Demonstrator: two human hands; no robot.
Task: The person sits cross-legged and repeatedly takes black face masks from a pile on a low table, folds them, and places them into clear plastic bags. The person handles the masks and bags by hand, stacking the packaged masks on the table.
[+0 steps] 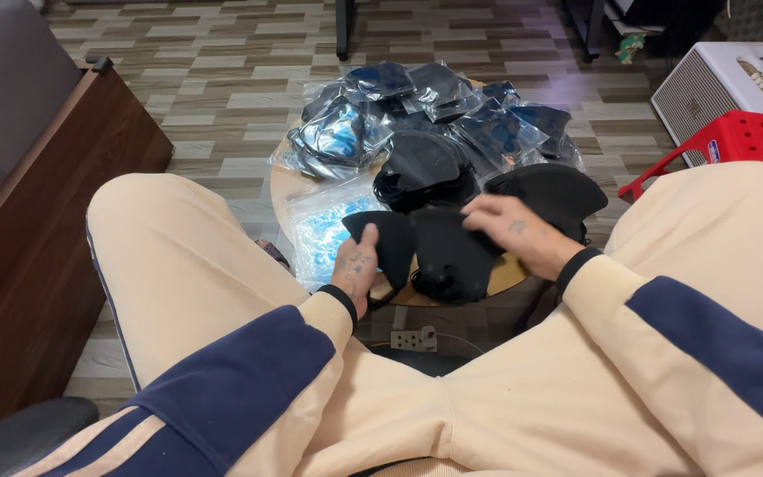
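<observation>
Close to us, our left hand (355,269) holds a black mask (383,243) by its edge, with the thumb on top and the fingers closed under it. Our right hand (514,231) lies just beside it on another black mask (452,252), fingers bent and pinching the cloth. Both masks sit at the near edge of the small round desk (509,276), between our knees. A clear bag with blue inside (320,230) lies left of our left hand. Farther back we see a pile of masks in shiny bags (417,115). A red stool (735,141) stands on the floor to the right.
</observation>
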